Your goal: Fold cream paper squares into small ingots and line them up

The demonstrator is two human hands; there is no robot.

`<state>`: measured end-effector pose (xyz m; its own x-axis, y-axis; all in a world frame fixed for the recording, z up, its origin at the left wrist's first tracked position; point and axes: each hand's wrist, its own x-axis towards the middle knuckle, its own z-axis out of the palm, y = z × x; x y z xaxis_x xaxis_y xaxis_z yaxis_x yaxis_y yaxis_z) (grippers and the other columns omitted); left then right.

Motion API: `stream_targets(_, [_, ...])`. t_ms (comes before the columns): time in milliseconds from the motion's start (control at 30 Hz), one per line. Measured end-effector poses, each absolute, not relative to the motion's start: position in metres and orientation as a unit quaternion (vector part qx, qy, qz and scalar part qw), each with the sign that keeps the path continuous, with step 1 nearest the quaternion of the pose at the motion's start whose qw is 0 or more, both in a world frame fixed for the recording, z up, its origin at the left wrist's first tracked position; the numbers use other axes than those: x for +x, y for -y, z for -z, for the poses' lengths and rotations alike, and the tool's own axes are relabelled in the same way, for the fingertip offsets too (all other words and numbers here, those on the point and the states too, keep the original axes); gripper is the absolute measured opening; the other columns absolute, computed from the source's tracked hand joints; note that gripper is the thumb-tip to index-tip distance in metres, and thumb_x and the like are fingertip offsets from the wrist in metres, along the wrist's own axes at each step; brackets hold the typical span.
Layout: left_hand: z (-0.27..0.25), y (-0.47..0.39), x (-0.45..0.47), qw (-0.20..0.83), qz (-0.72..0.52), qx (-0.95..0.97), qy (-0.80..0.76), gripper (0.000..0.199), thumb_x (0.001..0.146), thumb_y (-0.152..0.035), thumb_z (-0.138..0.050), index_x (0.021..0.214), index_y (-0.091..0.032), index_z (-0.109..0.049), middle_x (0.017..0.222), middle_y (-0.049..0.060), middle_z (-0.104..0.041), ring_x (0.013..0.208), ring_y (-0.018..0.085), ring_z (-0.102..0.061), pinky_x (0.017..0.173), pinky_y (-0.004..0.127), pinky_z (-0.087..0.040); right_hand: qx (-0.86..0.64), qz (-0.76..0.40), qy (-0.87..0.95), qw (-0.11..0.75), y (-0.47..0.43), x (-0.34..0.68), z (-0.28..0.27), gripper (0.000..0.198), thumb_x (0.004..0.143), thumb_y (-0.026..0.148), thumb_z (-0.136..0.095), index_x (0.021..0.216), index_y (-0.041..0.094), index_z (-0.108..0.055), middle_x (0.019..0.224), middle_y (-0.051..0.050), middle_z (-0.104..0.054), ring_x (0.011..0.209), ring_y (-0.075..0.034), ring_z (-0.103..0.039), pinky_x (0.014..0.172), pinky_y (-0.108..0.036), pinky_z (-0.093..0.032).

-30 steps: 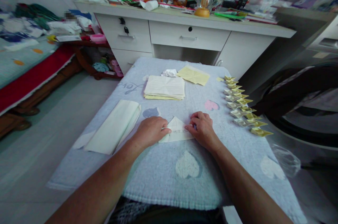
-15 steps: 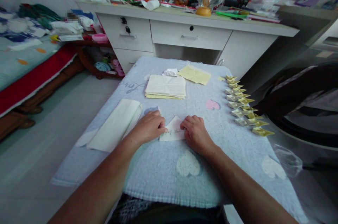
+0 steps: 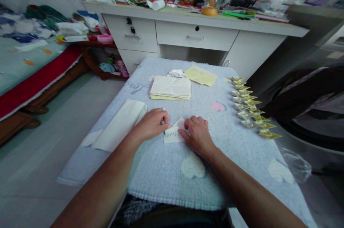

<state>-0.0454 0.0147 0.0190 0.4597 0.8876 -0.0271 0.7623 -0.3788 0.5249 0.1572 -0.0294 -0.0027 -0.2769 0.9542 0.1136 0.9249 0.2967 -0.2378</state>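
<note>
A small piece of folded white paper (image 3: 172, 136) lies on the blue cloth in front of me, with a pointed top and small dark markings along its fold. At its upper left edge, my left hand (image 3: 153, 122) is closed, the thumb and curled forefinger touching the paper. My right hand (image 3: 198, 135) grips the paper's right side, its thumb lying across the front and its bent fingers over the edge. A larger folded white sheet (image 3: 119, 124) lies to the left, partly behind my left hand. Beyond is a stack of white and yellow paper (image 3: 170, 86).
Several folded yellow and white paper boats (image 3: 248, 104) line the right side of the cloth-covered table (image 3: 161, 170). A yellow sheet (image 3: 200, 75) and crumpled white paper (image 3: 175, 73) lie at the back. Behind stands a white desk (image 3: 197, 34) loaded with jars and clutter.
My right thumb has moved left across the paper's front. My left hand has lifted slightly from the crease, uncovering more of the markings. The whole view has shifted a little.
</note>
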Motion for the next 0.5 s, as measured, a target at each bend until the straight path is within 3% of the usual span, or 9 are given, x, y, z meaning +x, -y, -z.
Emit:
stream_targets(133, [-0.014, -0.008, -0.03, 0.233, -0.126, 0.843, -0.468, 0.025, 0.071, -0.04, -0.072, 0.076, -0.02, -0.058, 0.086, 0.001, -0.054, 0.089, 0.021, -0.051, 0.075, 0.03, -0.038, -0.594, -0.058, 0.794, 0.115, 0.029, 0.156, 0.004, 0.023, 0.088, 0.043, -0.058, 0.086, 0.02, -0.058, 0.092, -0.008, -0.059, 0.089, -0.025, -0.048, 0.076, -0.037, -0.031])
stream_targets(500, [-0.008, -0.01, -0.029, 0.246, -0.062, 0.822, -0.51, 0.021, 0.072, -0.037, -0.071, 0.081, -0.022, -0.061, 0.101, 0.002, -0.053, 0.105, 0.025, -0.046, 0.087, 0.037, -0.033, -0.644, -0.03, 0.747, 0.163, 0.027, 0.18, 0.013, 0.044, 0.076, 0.057, -0.066, 0.097, 0.02, -0.054, 0.11, -0.012, -0.052, 0.098, -0.029, -0.044, 0.083, -0.042, -0.032])
